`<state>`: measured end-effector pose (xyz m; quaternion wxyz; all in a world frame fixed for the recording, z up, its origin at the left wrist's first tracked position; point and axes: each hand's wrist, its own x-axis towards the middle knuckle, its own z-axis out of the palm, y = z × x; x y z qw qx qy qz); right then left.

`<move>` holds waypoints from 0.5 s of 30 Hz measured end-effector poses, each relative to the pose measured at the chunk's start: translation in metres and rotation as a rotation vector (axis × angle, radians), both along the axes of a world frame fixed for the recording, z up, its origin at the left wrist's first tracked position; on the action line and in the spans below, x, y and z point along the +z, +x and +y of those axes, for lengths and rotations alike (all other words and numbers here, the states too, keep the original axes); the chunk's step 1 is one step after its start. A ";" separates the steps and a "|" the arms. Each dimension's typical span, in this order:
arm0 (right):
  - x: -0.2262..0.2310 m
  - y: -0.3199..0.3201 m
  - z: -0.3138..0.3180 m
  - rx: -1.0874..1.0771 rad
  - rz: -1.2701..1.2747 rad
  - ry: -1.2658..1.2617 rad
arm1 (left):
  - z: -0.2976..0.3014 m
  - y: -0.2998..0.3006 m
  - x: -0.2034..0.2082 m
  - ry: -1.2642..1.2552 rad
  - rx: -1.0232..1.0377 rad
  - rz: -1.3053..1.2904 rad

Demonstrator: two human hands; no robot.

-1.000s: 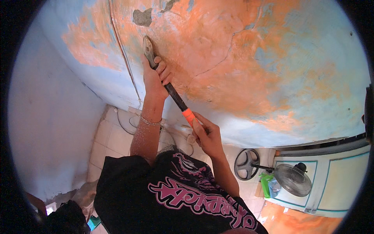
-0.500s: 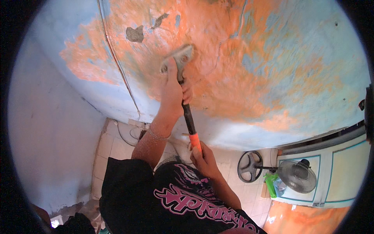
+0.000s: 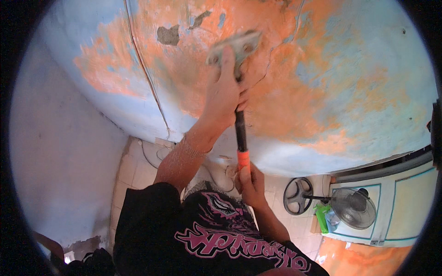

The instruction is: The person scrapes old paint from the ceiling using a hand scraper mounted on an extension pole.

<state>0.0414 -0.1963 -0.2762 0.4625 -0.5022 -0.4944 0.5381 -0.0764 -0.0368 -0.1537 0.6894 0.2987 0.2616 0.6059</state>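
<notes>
A long-handled wall scraper (image 3: pixel 240 120) rests its wide pale head against the orange and blue wall (image 3: pixel 290 92). My left hand (image 3: pixel 223 94) wraps round the black handle just below the head, its thumb stretched up onto the head. Lower down, my right hand (image 3: pixel 251 184) grips the orange end of the handle. The head is slightly blurred, and its blade edge is hard to make out. Pale dust covers my left forearm.
A cable (image 3: pixel 145 69) runs down the wall on the left. Grey bare patches (image 3: pixel 168 35) show near the top. At the lower right stands a fan (image 3: pixel 353 208) with a round black base (image 3: pixel 298 196), beside a pale panelled door (image 3: pixel 412 202). Light tiles (image 3: pixel 131 168) lie below.
The scraper head has moved up and to the right across the wall, both hands moving with it. The handle now stands more upright. My grip looks the same.
</notes>
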 end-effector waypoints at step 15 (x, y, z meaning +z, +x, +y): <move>0.027 -0.003 0.008 -0.185 -0.194 0.153 | 0.002 0.007 0.037 0.058 -0.075 -0.024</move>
